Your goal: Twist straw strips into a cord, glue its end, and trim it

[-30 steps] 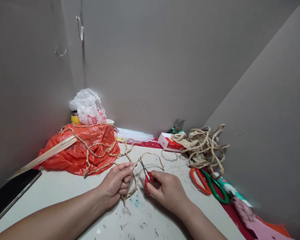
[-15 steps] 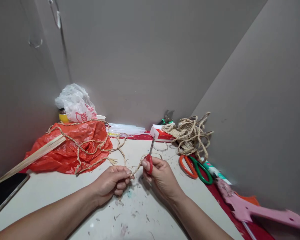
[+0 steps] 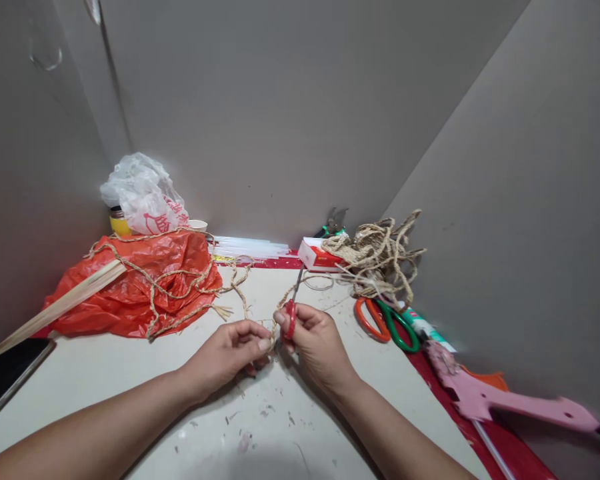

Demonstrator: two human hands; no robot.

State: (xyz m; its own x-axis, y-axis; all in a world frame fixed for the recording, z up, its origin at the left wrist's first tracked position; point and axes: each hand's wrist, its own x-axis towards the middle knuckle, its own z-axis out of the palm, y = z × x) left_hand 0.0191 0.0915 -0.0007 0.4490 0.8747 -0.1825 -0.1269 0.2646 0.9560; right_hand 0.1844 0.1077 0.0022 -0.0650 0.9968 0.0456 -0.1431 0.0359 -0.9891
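Observation:
A thin braided straw cord (image 3: 274,328) runs between my two hands over the white table top (image 3: 275,440). My left hand (image 3: 240,350) pinches the cord between thumb and fingers. Small red-handled scissors (image 3: 291,319) sit in my right hand (image 3: 313,337), blades pointing up and away; its thumb and forefinger also touch the cord. The cord's loose length (image 3: 240,287) curls behind the hands and seems to lead left onto a red plastic bag (image 3: 180,313). How the fingers lie under the scissors' handles is partly hidden.
Left: pale straw strips (image 3: 75,303), a phone (image 3: 15,380) and a white plastic bag (image 3: 145,193). Back: clear glue sticks (image 3: 250,247) and a red-white box (image 3: 320,257). Right: a rope heap (image 3: 380,260), orange-green scissors (image 3: 387,323) and a pink glue gun (image 3: 520,403).
My left hand's fingers have shifted along the cord, and the grip looks looser at the fingertips. The right hand still holds the scissors. The whole view has shifted slightly.

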